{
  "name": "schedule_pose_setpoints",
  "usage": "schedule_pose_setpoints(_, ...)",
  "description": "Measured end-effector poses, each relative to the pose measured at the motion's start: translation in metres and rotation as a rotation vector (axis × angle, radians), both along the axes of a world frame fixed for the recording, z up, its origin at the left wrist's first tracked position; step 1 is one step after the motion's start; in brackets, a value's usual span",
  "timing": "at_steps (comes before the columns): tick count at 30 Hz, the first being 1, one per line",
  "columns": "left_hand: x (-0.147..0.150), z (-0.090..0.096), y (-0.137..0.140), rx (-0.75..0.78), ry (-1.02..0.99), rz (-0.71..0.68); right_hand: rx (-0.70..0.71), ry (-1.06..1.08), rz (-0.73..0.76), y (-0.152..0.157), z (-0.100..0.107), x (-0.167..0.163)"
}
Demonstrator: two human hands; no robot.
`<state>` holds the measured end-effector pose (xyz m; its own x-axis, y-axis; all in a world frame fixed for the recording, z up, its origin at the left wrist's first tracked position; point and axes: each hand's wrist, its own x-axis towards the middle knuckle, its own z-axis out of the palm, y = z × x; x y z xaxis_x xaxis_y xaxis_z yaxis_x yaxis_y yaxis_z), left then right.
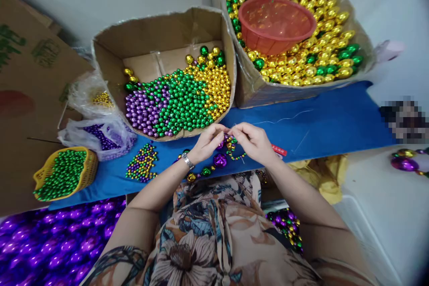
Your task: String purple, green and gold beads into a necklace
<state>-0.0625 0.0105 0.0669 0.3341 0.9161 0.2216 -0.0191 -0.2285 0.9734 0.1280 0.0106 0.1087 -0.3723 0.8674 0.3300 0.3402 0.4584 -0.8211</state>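
Note:
Just above the near edge of the blue-covered table, my left hand [209,142] and my right hand [252,142] meet with fingertips pinched together. Between them they grip a bead necklace [220,160] strung with large and small purple, green and gold shiny beads. Its small-bead end [234,149] dangles in a loop under my fingers, while the larger beads lie toward the table edge below my left hand. A thin clear thread [284,119] runs over the cloth to the right. The exact spot pinched is hidden by my fingers.
Behind my hands stands a cardboard box [110,78] of small beads; right of it, a larger box [250,87] of gold and green beads holds a red basket [278,42]. At left sit loose beads [142,163], a bag of purple beads [103,137] and a yellow basket [90,165].

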Motion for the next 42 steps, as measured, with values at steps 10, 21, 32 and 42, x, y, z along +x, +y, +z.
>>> schedule_pose_setpoints(10, -0.006, -0.004, 0.011, 0.304, 0.189, -0.266, -0.419, 0.625, -0.027, 0.033, 0.006, 0.004)
schedule_pose_setpoints(21, 0.002, -0.011, 0.015, 0.421, 0.313, -0.076, -0.061, -0.622, -0.228, -0.004, -0.079, 0.133)
schedule_pose_setpoints(32, 0.007, -0.015, 0.015, 0.361, 0.203, -0.073, -0.134, -0.676, -0.326, -0.034, -0.131, 0.128)
schedule_pose_setpoints(42, 0.005, -0.011, 0.012, 0.328, 0.192, -0.152, -0.291, -0.176, 0.161, -0.002, -0.035, 0.059)
